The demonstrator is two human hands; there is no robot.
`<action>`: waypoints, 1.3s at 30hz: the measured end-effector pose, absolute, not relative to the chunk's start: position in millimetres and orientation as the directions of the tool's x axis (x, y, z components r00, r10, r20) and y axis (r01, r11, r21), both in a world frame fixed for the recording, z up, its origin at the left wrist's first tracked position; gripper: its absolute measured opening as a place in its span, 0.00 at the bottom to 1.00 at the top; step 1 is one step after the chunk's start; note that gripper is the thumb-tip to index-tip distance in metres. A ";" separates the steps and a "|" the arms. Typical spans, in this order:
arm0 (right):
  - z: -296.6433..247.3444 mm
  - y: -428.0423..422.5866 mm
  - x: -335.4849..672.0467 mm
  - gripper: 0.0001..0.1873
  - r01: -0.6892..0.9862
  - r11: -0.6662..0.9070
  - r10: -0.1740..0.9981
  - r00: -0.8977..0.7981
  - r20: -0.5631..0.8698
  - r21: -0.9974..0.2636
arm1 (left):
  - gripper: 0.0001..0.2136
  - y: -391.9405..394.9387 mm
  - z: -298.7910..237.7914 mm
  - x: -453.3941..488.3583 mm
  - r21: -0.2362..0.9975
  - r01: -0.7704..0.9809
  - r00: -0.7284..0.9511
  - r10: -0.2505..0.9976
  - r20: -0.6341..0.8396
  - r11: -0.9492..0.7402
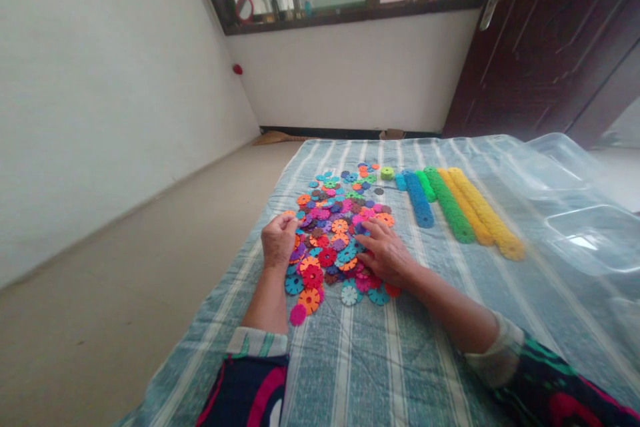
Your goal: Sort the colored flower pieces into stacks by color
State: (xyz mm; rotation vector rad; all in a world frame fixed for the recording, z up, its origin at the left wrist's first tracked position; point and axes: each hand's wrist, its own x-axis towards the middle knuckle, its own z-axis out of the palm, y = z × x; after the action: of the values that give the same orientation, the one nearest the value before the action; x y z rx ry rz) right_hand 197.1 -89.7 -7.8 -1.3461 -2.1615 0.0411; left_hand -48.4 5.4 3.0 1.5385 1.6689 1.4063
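A loose pile of notched plastic snowflake discs in many colours lies on a striped cloth. At the left edge of the pile, my left hand is closed, its thumb and finger pinched together. Bits of orange and blue disc show by its fingertips; whether they are held is unclear. My right hand rests on the right side of the pile with fingers spread, touching discs. Right of the pile lie rows of stacked discs: a blue row, a long green row and yellow rows.
Clear plastic containers stand at the right side of the cloth-covered surface. A short lime-green stack sits at the back. Beyond are a wall, a window sill with small items, and a dark door.
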 end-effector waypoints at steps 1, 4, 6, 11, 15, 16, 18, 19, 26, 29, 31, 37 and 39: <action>-7.3 -89.6 196.2 0.17 0.820 0.473 0.843 -0.316 0.435 -0.323 | 0.09 5.6 2.7 -48.3 0.881 0.448 -0.263 0.919 0.293 -0.153; -5.7 -88.2 194.1 0.19 0.845 0.431 0.873 -0.301 0.384 -0.316 | 0.09 6.2 2.4 -47.7 0.879 0.449 -0.256 0.919 0.299 -0.161; -5.4 -87.1 193.3 0.18 0.859 0.412 0.880 -0.289 0.376 -0.304 | 0.08 6.2 2.8 -47.4 0.878 0.450 -0.255 0.918 0.303 -0.165; -7.7 -84.7 194.0 0.07 0.834 0.467 0.827 -0.296 0.477 -0.292 | 0.08 6.1 2.4 -49.1 0.867 0.470 -0.253 0.916 0.313 -0.166; -8.4 -80.7 200.3 0.10 0.772 0.524 0.759 -0.232 0.608 -0.359 | 0.08 7.8 0.1 -51.3 0.859 0.485 -0.252 0.914 0.318 -0.165; -8.4 -79.4 202.4 0.10 0.755 0.527 0.750 -0.198 0.631 -0.390 | 0.08 8.1 -0.2 -51.6 0.857 0.489 -0.252 0.913 0.320 -0.165; -8.4 -77.0 206.4 0.11 0.729 0.516 0.745 -0.124 0.655 -0.449 | 0.08 8.4 0.2 -51.4 0.850 0.500 -0.249 0.912 0.326 -0.167; -8.5 -76.3 207.9 0.11 0.724 0.503 0.746 -0.090 0.659 -0.471 | 0.08 8.4 0.8 -51.2 0.844 0.511 -0.250 0.910 0.331 -0.166; -5.8 -80.7 207.7 0.12 0.755 0.452 0.758 -0.046 0.651 -0.474 | 0.10 9.7 4.5 -53.1 0.764 0.640 -0.318 0.874 0.367 -0.088; -4.7 -86.9 212.3 0.12 0.769 0.423 0.761 -0.014 0.649 -0.479 | 0.10 11.5 4.0 -55.1 0.722 0.688 -0.328 0.857 0.398 -0.072; -5.4 -93.9 219.3 0.12 0.774 0.365 0.784 0.043 0.619 -0.517 | 0.09 10.7 5.4 -54.0 0.694 0.716 -0.334 0.838 0.432 -0.072; -8.9 -123.8 241.3 0.13 0.678 0.266 0.857 0.159 0.490 -0.686 | 0.09 -11.1 31.8 -26.3 0.465 0.850 -0.090 0.804 0.588 -0.246; -9.1 -130.7 244.3 0.13 0.598 0.236 0.884 0.195 0.425 -0.766 | 0.09 -22.7 44.2 -12.8 0.403 0.805 0.179 0.825 0.536 -0.436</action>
State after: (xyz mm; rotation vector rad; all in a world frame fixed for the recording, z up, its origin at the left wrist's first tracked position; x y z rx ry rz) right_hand 244.3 -130.7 -9.1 -1.4601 -1.5005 0.3576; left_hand -12.8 -22.7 44.2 2.3897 1.6532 1.1175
